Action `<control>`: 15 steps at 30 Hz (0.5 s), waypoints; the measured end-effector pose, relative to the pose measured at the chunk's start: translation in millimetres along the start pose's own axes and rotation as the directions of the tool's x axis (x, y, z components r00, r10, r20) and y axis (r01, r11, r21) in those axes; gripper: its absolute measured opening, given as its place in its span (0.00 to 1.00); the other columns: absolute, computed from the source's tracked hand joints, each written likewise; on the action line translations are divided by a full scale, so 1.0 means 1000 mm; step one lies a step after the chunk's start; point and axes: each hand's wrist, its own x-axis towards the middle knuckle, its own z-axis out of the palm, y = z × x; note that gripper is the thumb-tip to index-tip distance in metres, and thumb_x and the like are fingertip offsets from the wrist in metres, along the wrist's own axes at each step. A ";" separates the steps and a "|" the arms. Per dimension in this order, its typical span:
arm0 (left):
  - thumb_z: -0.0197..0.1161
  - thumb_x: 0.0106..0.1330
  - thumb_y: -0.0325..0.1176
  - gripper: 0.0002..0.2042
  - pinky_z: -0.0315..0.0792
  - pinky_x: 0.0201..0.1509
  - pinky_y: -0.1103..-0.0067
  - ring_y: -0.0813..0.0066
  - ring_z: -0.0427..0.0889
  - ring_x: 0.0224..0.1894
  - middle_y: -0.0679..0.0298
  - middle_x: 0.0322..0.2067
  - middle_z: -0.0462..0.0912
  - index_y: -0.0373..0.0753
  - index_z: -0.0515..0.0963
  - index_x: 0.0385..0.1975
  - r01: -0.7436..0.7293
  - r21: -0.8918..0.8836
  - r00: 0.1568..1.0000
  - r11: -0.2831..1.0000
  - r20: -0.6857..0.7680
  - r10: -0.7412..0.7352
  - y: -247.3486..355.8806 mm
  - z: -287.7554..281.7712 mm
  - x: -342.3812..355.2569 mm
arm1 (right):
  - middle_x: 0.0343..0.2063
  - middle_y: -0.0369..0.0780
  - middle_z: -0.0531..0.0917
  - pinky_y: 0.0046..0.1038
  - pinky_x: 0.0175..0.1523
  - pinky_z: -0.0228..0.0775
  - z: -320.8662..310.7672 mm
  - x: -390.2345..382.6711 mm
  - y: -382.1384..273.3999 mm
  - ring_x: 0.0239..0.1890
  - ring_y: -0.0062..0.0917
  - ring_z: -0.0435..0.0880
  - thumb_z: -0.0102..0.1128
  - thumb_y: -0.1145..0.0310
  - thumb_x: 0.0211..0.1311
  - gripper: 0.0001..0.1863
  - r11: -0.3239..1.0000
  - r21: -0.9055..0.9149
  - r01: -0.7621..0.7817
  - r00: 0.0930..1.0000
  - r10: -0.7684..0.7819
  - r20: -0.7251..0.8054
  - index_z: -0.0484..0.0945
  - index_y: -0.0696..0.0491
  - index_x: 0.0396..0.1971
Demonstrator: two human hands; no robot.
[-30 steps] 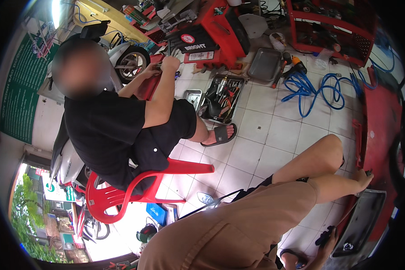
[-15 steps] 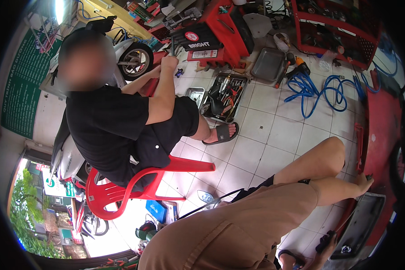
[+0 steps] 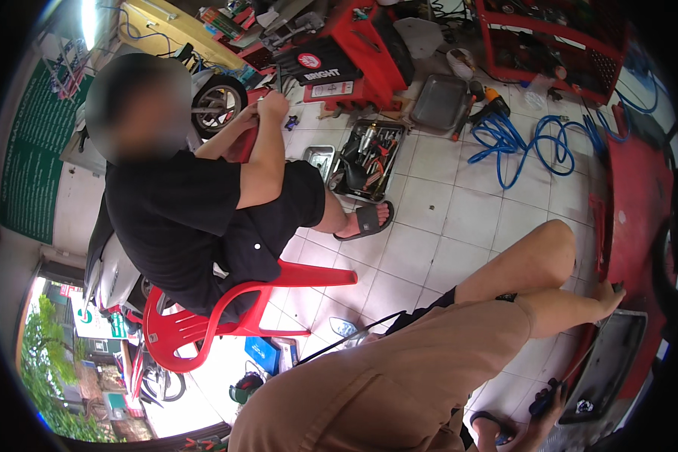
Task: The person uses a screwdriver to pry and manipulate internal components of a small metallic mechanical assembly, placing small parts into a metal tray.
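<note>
Seen from the wearer's head, a tiled workshop floor [image 3: 459, 226] tilts across a wide view. At right, the wearer's left hand [image 3: 606, 301] reaches to a red metal surface [image 3: 636, 218], fingers bent, with a small dark piece [image 3: 618, 288] at their tips; whether it is gripped cannot be told. Lower down, the right hand [image 3: 554, 410] is closed around a dark lumpy object [image 3: 539, 402]. A thin rod [image 3: 578, 360] runs up from beside it toward the left hand, along the near edge of a black tray [image 3: 615, 350] (a crumpled shiny bit lies inside). What joins rod and object is too small to tell.

If the right hand pushed unevenly, the rod could slip and jab the left hand or scrape the tray. A loose grip could drop the dark object onto the tiles. A co-worker [image 3: 181, 218] sits on a red chair [image 3: 226, 320], well apart.
</note>
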 end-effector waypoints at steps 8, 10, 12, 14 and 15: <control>0.52 0.64 0.51 0.33 0.61 0.63 0.63 0.46 0.68 0.59 0.35 0.56 0.66 0.22 0.60 0.55 -0.064 0.070 0.994 0.995 0.090 0.058 0.004 -0.008 -0.005 | 0.25 0.35 0.75 0.20 0.25 0.64 0.009 -0.009 -0.032 0.22 0.18 0.73 0.53 0.62 0.65 0.13 0.988 0.096 -0.123 0.992 0.122 0.020 0.73 0.57 0.42; 0.53 0.63 0.53 0.37 0.58 0.65 0.64 0.46 0.63 0.63 0.34 0.59 0.62 0.18 0.58 0.55 -0.045 0.037 0.992 0.998 0.122 0.040 0.006 -0.006 -0.005 | 0.29 0.38 0.78 0.20 0.29 0.69 0.000 -0.005 -0.035 0.26 0.20 0.77 0.53 0.64 0.65 0.14 0.980 0.124 -0.156 0.988 0.155 0.021 0.73 0.59 0.43; 0.56 0.58 0.54 0.40 0.60 0.63 0.64 0.49 0.65 0.61 0.37 0.59 0.64 0.19 0.59 0.56 0.025 -0.068 0.984 0.997 0.179 -0.013 -0.002 -0.010 0.026 | 0.32 0.39 0.79 0.21 0.32 0.71 -0.009 0.010 -0.016 0.29 0.21 0.78 0.54 0.65 0.65 0.16 0.981 0.122 -0.150 0.985 0.139 0.098 0.71 0.61 0.46; 0.56 0.59 0.52 0.30 0.68 0.48 0.67 0.59 0.74 0.46 0.47 0.45 0.73 0.26 0.69 0.46 0.066 -0.124 0.965 0.990 0.261 -0.032 0.000 0.006 0.033 | 0.32 0.39 0.79 0.21 0.33 0.70 -0.011 0.012 -0.014 0.28 0.21 0.78 0.56 0.65 0.64 0.17 0.996 0.079 -0.030 0.998 0.025 0.064 0.70 0.61 0.47; 0.55 0.59 0.52 0.26 0.72 0.41 0.68 0.64 0.78 0.38 0.52 0.38 0.77 0.30 0.74 0.41 0.090 -0.150 0.950 0.985 0.309 -0.040 0.001 0.016 0.033 | 0.30 0.40 0.79 0.21 0.30 0.69 -0.014 0.010 -0.016 0.26 0.20 0.77 0.56 0.65 0.64 0.16 0.997 0.070 -0.011 1.000 0.009 0.027 0.71 0.61 0.45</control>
